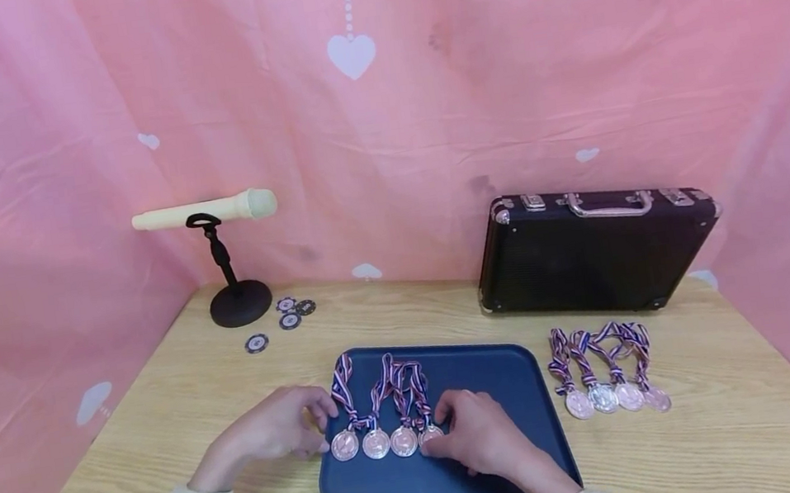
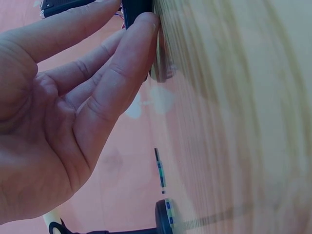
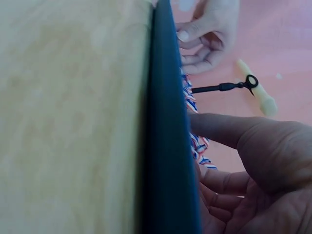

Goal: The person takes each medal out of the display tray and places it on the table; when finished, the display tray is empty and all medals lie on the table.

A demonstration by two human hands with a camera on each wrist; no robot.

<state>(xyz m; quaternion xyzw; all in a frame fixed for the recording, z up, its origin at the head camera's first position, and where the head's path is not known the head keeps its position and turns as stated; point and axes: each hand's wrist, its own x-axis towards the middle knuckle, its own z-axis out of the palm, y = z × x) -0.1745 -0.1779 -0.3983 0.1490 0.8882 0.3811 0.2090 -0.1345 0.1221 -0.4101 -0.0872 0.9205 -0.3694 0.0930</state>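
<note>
A dark blue tray (image 1: 486, 368) lies on the wooden table (image 1: 726, 428) and holds a row of several bronze-coloured medals (image 1: 376, 444) with striped ribbons. My left hand (image 1: 310, 432) rests at the tray's left edge, fingers loosely bent, tips close to the leftmost medal (image 1: 344, 446). On the tray lies my right hand (image 1: 457, 430), its fingertips touching the rightmost medal (image 1: 429, 434). In the right wrist view the tray's rim (image 3: 165, 146) runs upright, the ribbons (image 3: 195, 141) beside my right hand (image 3: 243, 161). The left wrist view shows my left hand (image 2: 73, 107) with relaxed fingers by the table.
Several more medals (image 1: 613, 394) lie in a row on the table right of the tray. A black case (image 1: 591, 254) stands at the back right. At the back left are a cream microphone (image 1: 206, 212) on a black stand and several poker chips (image 1: 287, 315). Pink cloth walls surround the table.
</note>
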